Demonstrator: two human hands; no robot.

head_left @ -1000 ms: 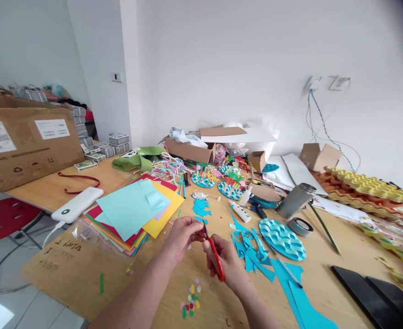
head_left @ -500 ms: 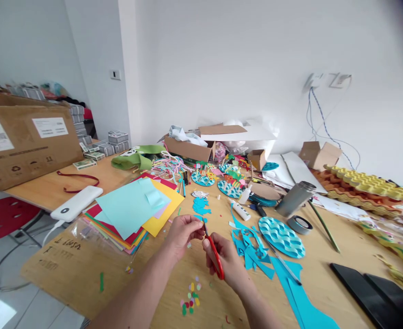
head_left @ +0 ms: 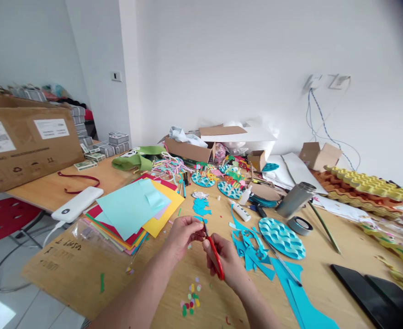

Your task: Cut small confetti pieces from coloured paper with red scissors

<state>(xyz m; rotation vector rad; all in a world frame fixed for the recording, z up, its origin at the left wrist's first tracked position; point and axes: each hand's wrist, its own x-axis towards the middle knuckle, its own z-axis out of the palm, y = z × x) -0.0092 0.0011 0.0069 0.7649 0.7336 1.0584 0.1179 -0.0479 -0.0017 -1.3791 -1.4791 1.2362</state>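
Left hand pinches a small blue piece between fingertips pressed together, while the right hand, fingers wrapped round the handles, holds red scissors with blades at the left fingertips, above a wooden table, blue scraps to the right, coloured dots nearer the body

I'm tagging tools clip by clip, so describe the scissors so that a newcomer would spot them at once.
Start at the wooden table and go to its near side, low in the picture's middle. There the right hand holds the scissors, blades pointing toward the left hand. Their red handles set them apart from the blue paper scraps beside them.
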